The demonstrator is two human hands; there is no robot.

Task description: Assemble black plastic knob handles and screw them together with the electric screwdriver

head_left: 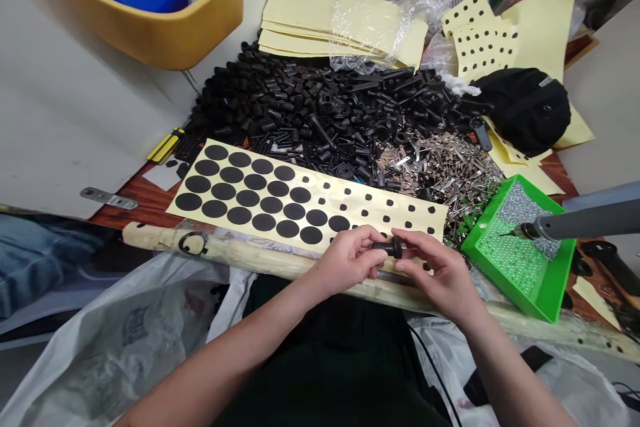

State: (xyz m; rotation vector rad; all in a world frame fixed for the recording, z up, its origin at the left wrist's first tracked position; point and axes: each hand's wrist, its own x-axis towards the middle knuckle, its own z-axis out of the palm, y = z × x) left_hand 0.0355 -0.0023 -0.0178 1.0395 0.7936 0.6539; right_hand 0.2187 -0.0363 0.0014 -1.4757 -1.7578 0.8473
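Observation:
My left hand (pixel 350 259) pinches the narrow end of a small black plastic part with a round collar (pixel 395 247). At the collar end, the thumb and fingers of my right hand (pixel 440 272) close on the same part. Both hands are over the front edge of a cream sheet of black round stickers (pixel 260 199). Large black discs cover the sheet's left part, and its right part shows small dots. Behind the sheet lies a heap of black plastic parts (pixel 300 100), with a pile of small metal pieces (pixel 450 160) to its right.
A green tray (pixel 543 293) of small screws stands at the right, with a screwdriver-like power tool (pixel 585 219) reaching over it. Behind are stacked cream sheets (pixel 300 10) and a black cap (pixel 525 110). A yellow bin (pixel 165 40) juts in at upper left. Yellow-handled cutters (pixel 165 145) lie below it.

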